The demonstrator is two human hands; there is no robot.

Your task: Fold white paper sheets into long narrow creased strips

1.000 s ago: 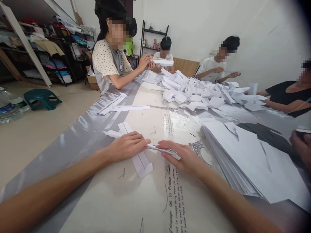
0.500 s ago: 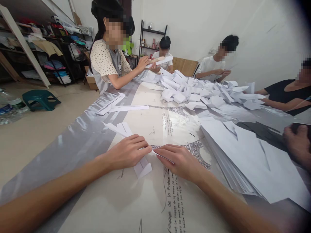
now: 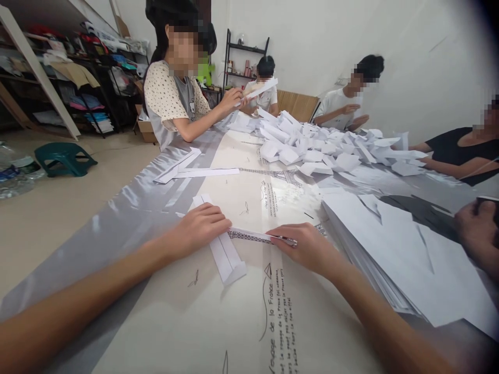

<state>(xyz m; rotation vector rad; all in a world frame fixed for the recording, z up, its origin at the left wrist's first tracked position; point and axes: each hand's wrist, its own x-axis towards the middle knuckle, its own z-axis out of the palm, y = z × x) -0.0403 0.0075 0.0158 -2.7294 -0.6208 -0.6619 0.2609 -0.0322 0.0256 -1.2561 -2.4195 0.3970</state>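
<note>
A narrow folded white paper strip (image 3: 249,233) stretches between my two hands, just above the printed tablecloth. At its left end my left hand (image 3: 202,228) is closed, the fingers bent over the paper. My right hand (image 3: 306,246) pinches the other end between thumb and fingers. Beneath my left hand lies another folded paper piece (image 3: 227,259), slanted, with a dark line along it and a turned-up flap at its near end. My left hand covers part of that piece.
Farther left lie folded paper strips (image 3: 206,172). A large heap of folded papers (image 3: 307,140) fills the far side, and a stack of flat white sheets (image 3: 397,254) sits at right. Several people sit around the table, one person's hand (image 3: 477,228) beside the stack.
My hands have drawn apart, the right one moving right and the left one slightly left. More of the paper strip between them now shows.
</note>
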